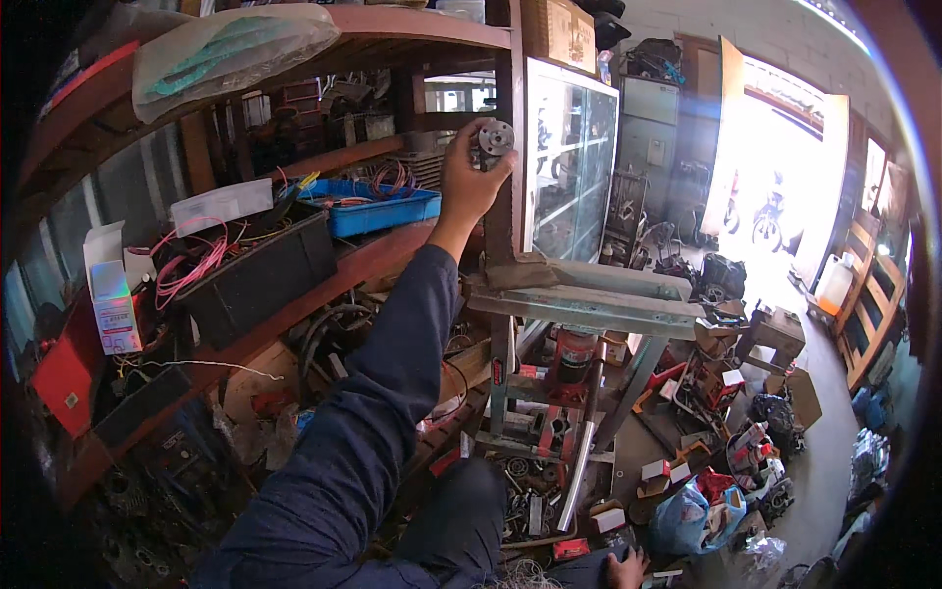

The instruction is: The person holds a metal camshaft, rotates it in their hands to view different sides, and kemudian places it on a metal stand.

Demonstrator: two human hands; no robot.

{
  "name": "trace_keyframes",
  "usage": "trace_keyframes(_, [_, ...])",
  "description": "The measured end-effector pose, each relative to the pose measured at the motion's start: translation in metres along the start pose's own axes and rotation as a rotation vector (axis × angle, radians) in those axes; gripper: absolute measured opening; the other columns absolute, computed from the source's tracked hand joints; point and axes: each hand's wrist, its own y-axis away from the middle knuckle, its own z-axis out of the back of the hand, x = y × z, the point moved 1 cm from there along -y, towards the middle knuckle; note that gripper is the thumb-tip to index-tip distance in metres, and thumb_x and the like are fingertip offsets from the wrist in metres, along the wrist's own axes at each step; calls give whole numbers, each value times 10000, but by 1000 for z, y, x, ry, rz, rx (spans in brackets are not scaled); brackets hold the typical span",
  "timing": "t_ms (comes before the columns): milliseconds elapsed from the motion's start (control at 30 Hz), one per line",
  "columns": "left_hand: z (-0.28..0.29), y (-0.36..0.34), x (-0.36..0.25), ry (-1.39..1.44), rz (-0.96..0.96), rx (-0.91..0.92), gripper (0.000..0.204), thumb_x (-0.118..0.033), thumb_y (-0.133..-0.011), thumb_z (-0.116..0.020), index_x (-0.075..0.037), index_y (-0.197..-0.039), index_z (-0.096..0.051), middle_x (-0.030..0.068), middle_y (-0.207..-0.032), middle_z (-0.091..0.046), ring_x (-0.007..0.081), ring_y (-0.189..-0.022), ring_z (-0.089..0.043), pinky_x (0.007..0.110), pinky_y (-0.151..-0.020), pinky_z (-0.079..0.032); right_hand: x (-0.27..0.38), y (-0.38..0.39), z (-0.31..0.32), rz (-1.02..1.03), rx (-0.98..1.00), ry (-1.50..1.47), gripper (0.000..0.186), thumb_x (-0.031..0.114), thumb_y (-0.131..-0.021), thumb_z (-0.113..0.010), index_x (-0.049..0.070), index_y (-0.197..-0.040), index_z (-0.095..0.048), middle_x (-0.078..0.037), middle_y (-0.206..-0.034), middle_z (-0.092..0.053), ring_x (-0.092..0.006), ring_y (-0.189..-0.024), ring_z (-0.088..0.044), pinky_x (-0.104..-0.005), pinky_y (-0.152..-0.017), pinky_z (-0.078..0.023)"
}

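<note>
My left hand is raised at the far end of my stretched-out arm, beside the red-brown upright of a shelf. Its fingers are closed round a round metal flange with a centre hole and several smaller holes round it. The flange's face is turned toward me. Low down at the bottom edge, my right hand lies by my leg, partly cut off, its fingers apart and holding nothing that I can see. Between the hands stands a green-grey metal press frame with a red bottle jack and a shiny metal bar.
On the shelf at left sit a black bin of wires, a blue tray and a small white box. A glass cabinet stands behind. Boxes, loose parts and a light blue plastic bag crowd the floor at right.
</note>
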Motion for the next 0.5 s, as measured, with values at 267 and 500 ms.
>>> trace_keyframes(267, [-5, 2, -8, 29, 9, -9, 516, -106, -769, -792, -66, -1238, -582, 91, -1124, -649, 197, -1017, -645, 335, -914, -509, -11, -5, -7, 36, -31, 11, 637, 523, -892, -595, 99, -1366, -556, -151, -1484, -449, -417, -1377, -354, -526, -1158, -256])
trace_keyframes(500, [-7, 1, -6, 23, -12, -19, 515, -114, -776, -790, -67, -1242, -579, 95, -1125, -648, 199, -1025, -649, 333, -911, -511, -20, -10, -16, 93, -68, 5, 593, 480, -911, -577, 86, -1353, -559, -154, -1449, -481, -385, -1350, -388, -526, -1162, -228])
